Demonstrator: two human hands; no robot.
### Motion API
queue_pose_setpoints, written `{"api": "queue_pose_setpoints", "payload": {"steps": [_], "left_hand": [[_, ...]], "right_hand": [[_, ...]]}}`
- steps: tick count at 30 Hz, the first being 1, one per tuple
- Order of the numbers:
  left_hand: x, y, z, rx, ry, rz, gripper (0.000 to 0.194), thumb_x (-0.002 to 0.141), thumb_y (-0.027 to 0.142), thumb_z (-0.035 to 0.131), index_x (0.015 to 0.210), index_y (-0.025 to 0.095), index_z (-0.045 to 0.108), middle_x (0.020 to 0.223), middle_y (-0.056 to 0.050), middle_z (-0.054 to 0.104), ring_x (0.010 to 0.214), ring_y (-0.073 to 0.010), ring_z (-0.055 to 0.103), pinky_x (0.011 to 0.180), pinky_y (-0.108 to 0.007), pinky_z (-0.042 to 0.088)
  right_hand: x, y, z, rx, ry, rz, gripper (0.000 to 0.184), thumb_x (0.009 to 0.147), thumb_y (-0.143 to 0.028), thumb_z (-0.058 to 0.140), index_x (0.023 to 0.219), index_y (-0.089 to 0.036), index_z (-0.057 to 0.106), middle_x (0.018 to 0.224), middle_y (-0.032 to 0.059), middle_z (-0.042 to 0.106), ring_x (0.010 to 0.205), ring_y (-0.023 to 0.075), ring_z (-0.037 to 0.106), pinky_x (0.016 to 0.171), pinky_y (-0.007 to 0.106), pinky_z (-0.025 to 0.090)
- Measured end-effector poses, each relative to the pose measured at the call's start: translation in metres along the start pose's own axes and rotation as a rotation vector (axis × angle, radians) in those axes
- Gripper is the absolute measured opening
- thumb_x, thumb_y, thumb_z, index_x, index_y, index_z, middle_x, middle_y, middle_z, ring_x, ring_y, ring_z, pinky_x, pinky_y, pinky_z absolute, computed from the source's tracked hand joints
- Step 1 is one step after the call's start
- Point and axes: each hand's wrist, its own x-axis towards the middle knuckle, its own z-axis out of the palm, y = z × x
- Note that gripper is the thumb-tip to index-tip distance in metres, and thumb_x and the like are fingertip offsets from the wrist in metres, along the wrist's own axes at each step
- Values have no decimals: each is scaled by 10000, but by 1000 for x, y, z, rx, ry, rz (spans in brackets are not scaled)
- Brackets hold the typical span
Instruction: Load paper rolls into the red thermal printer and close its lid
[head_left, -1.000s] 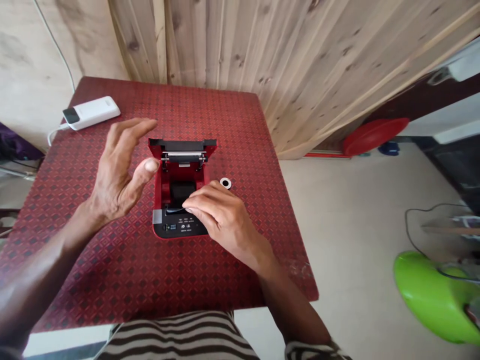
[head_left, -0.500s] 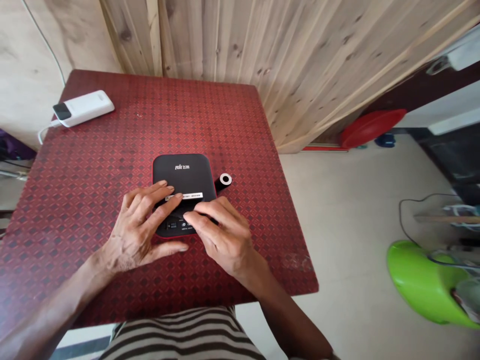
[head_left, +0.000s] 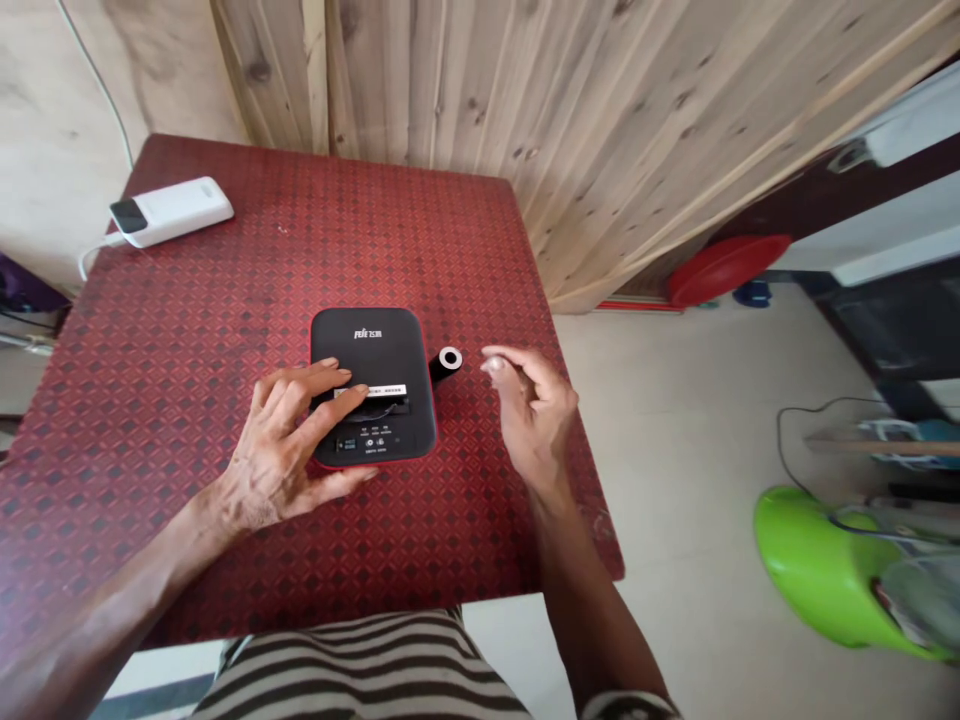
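A flat black device [head_left: 371,352] with rounded corners and a red rim lies on the table, a light logo at its far end. A white label strip, a dark recess [head_left: 379,409] with a thin wire in it, and small markings show on its nearer half. My left hand [head_left: 289,430] rests on its left side, fingers stretched over the top and thumb along the near edge. My right hand [head_left: 529,410] hovers off to the right, fingers curled and thumb meeting forefinger; a pale tip shows there, but I cannot make out any held thing. Between them stands a black cylinder [head_left: 447,362] with a white ring end.
The red patterned table [head_left: 360,240] meets a wooden plank wall [head_left: 465,80] at the back. A white power bank [head_left: 176,210] with a cable lies at the far left. On the floor to the right are a green plastic stool [head_left: 806,560] and a red basin [head_left: 727,268].
My right hand has left the device and moved right and slightly away from me. The recess and wire it covered are now visible. My left hand stays on the device.
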Motion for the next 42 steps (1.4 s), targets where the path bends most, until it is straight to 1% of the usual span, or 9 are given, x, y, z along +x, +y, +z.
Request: {"api": "queue_pose_setpoints", "payload": {"steps": [3, 6, 8, 10, 16, 21, 25, 34, 42], "left_hand": [[-12, 2, -3, 14, 70, -46, 793, 895, 534, 777, 1555, 235, 455, 1489, -177, 523, 1375, -351, 564, 1092, -536, 548], [-27, 4, -3, 63, 139, -111, 856, 852, 500, 837, 1569, 275, 427, 1467, -154, 558, 1309, -306, 608, 1020, -482, 612], [-36, 4, 1, 73, 171, -118, 810, 859, 432, 845, 1550, 281, 450, 1401, -144, 614, 1234, -279, 659, 965, -442, 638], [-43, 1, 6, 73, 191, -104, 762, 866, 378, 842, 1528, 271, 481, 1351, -146, 649, 1168, -267, 696, 919, -411, 648], [-48, -3, 11, 112, 192, -58, 778, 848, 348, 859, 1521, 224, 489, 1274, -152, 678, 1082, -257, 716, 866, -381, 647], [-47, -1, 8, 110, 189, -64, 792, 836, 328, 871, 1523, 218, 494, 1276, -156, 664, 1091, -251, 706, 877, -371, 643], [-47, -1, 9, 76, 161, -87, 780, 840, 323, 865, 1520, 220, 497, 1328, -168, 646, 1144, -264, 697, 894, -370, 644], [-45, -1, 10, -46, 168, -161, 643, 888, 357, 817, 1457, 265, 533, 1300, -136, 645, 1084, -240, 688, 835, -383, 647], [-41, -2, 12, -138, 156, -210, 590, 872, 379, 832, 1385, 293, 555, 1308, -112, 642, 1115, -244, 687, 867, -416, 631]], "right_hand": [[-3, 39, 10, 102, -30, 203, 276, 1018, -433, 602, 1036, -216, 771, 842, 20, 756, 734, 172, 695, 699, 320, 548], [-9, 55, 22, 94, -84, 237, 299, 996, -459, 605, 1004, -212, 772, 854, 31, 766, 763, 188, 700, 735, 337, 545], [-11, 54, 26, 54, -117, 211, 267, 990, -427, 614, 999, -214, 775, 915, 41, 786, 819, 194, 714, 778, 343, 545], [-10, 51, 27, 29, -133, 200, 244, 986, -397, 617, 988, -214, 777, 937, 47, 795, 820, 192, 714, 773, 340, 540], [-9, 53, 25, -12, -141, 221, 251, 980, -396, 610, 976, -214, 782, 913, 52, 796, 787, 196, 706, 727, 339, 522], [-10, 54, 26, -24, -133, 197, 243, 974, -387, 619, 962, -212, 787, 898, 47, 792, 759, 191, 692, 705, 335, 506], [-9, 54, 26, -35, -131, 194, 233, 970, -382, 627, 952, -214, 788, 881, 39, 788, 734, 187, 680, 674, 328, 487], [-9, 52, 26, -65, -124, 176, 217, 962, -360, 624, 938, -219, 787, 875, 38, 788, 713, 187, 664, 663, 331, 485], [-8, 54, 27, -50, -137, 190, 232, 972, -369, 609, 955, -221, 787, 906, 44, 792, 748, 190, 681, 689, 336, 499]]}}
